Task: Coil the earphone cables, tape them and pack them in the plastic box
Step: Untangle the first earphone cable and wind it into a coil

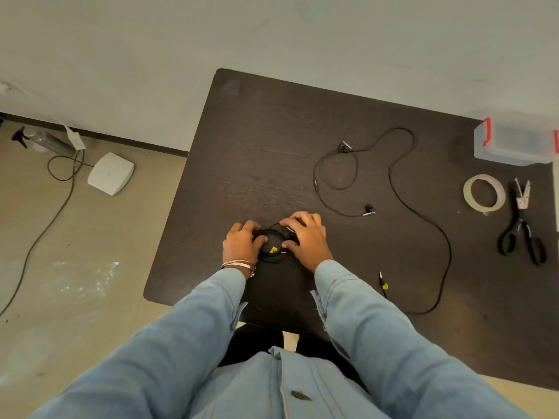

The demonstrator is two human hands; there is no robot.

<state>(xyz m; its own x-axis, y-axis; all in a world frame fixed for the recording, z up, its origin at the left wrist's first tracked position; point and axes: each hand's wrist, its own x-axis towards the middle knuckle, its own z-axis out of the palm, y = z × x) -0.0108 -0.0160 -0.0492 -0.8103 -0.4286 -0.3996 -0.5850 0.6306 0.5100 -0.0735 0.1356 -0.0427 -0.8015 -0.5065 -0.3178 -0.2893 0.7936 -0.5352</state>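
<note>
A coiled black earphone cable [272, 247] with a yellow tag lies on the dark table [272, 146] near its front edge. My left hand [242, 241] grips the coil's left side. My right hand [305, 237] holds its right side, fingers curled over the loops. A second black earphone cable [393, 182] sprawls uncoiled to the right, its plug with a yellow tag [384, 286] near the front. A roll of tape [484, 192] lies far right. The clear plastic box [514, 140] with red clips stands at the back right corner.
Black-handled scissors [523, 231] lie right of the tape roll. On the floor to the left sit a white flat device [111, 173], a spray bottle [48, 142] and a trailing dark cord [45, 225]. The table's left edge is close to my left hand.
</note>
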